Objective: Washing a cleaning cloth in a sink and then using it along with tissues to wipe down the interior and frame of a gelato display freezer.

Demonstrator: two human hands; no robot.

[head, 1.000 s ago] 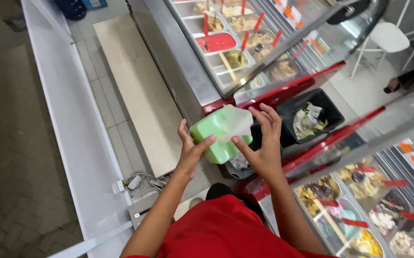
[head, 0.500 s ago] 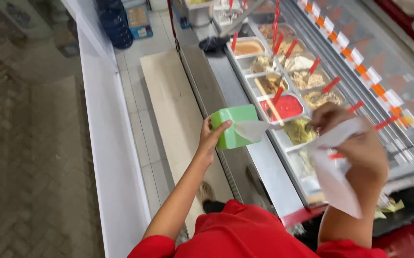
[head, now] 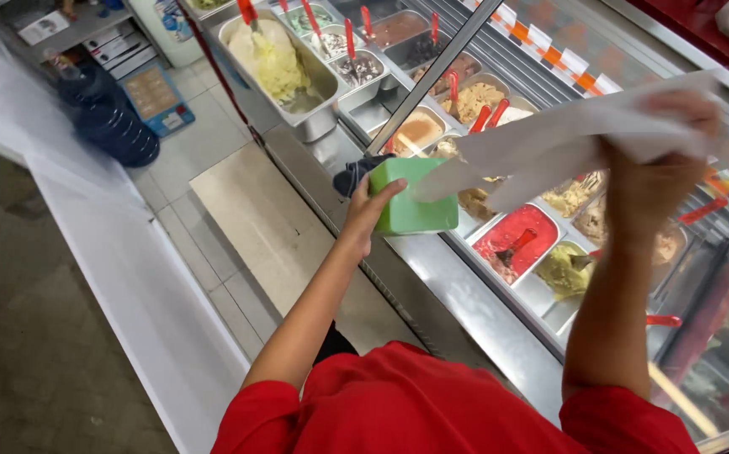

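Note:
My left hand (head: 370,206) grips a green tissue box (head: 415,197) and holds it over the steel edge of an ice cream display freezer (head: 457,294). My right hand (head: 654,172) is raised to the right and is closed on a long white tissue sheet (head: 549,151) that stretches from the box's top up to my fingers. Below the sheet lie several metal tubs of ice cream, among them a red one (head: 517,238) and a pale yellow one (head: 276,59), with red-handled scoops standing in them.
A tan floor mat (head: 272,227) runs along the freezer on the tiled floor. A white counter (head: 129,269) borders the aisle on the left. Dark blue water jugs (head: 108,113) and boxes stand at the far end. My red shirt (head: 432,403) fills the bottom.
My view has moved along the freezer. My right hand has risen and pulled the white sheet farther out of the green box, which my left hand still holds.

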